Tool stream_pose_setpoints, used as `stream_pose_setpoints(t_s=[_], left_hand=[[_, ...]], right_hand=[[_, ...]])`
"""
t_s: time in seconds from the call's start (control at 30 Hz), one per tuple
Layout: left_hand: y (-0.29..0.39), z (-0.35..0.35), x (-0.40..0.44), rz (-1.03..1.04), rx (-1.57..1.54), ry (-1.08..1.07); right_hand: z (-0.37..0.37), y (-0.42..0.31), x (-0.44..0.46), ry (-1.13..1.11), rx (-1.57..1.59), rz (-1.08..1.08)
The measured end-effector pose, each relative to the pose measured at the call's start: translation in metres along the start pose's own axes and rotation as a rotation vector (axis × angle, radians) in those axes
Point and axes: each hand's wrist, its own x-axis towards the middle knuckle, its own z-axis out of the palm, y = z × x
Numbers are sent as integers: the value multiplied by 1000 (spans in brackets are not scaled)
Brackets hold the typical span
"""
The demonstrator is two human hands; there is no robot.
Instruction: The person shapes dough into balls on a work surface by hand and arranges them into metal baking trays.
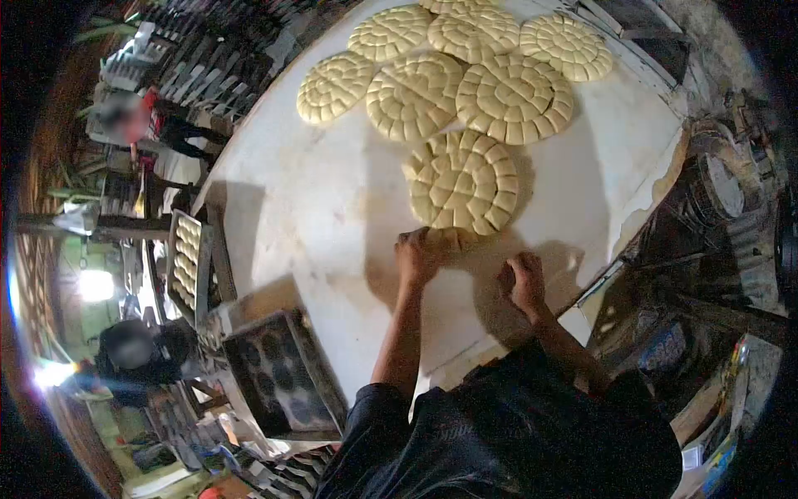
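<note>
- The left hand (418,256) is resting at the near edge of the segmented dough round (464,181) on the counter (307,208); whether it is pinching cannot be told.
- The right hand (524,281) is curling closed, near-right of that round.
- Other rounds (514,99) are crowding its far side.
- Left of it, a dark tray (283,378) is sitting nearer.
- Faint shirt lettering (453,432) is showing, unreadable.

Left hand (418,256) by dough (463,181) (perhaps touching)

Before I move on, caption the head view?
Left hand at the near edge of a segmented dough round, right hand apart from it.
</note>
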Motion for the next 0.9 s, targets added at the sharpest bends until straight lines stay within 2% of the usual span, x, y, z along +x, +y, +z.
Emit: stream_pose_setpoints(t_s=[0.03,0.07,0.1,0.17,0.2,0.23,0.3,0.33,0.4,0.5,0.57,0.63,0.67,0.7,0.77,0.8,0.83,0.87,0.9], left_hand=[[1,17,10,143,472,-4],[57,15,4,-162,328,95],[61,21,-1,-169,332,71],[61,33,-13,-218,140,279],[24,59,-11,-253,-227,339],[36,55,-14,-259,-223,328],[74,30,-21,-536,-804,135],[74,26,-18,-613,-866,111],[59,22,-21,-596,-939,87],[34,19,-47,-543,-986,15],[24,14,-83,-368,-1163,43],[-2,11,-120,-293,-1074,94],[-12,7,-140,-239,-974,139],[-24,3,-162,-243,-990,165],[-38,-12,-198,-201,-1052,139],[-53,-12,-211,-185,-1098,117],[-65,-14,-221,-198,-1113,140],[-76,-16,-225,-101,-1111,67],[-85,-19,-230,-5,-1105,-5]], right_hand=[[4,8,-7,-45,33,30],[7,17,-9,-91,62,62],[7,21,-13,-101,60,84],[10,20,-15,-161,63,166],[10,18,-15,-139,37,145],[6,10,-10,-144,36,158],[-6,-5,5,-136,122,173],[2,3,0,-139,118,165],[24,26,-11,26,19,45],[-8,-11,8,46,27,37],[-12,-12,10,29,36,35],[-10,-14,10,-10,52,23],[-6,-14,10,70,119,19],[0,-15,6,143,189,14],[16,-35,-10,108,191,-24],[27,-58,-28,-181,442,82],[40,-86,-48,-352,612,93],[53,-114,-68,-527,768,131],[67,-141,-86,-574,860,63]])
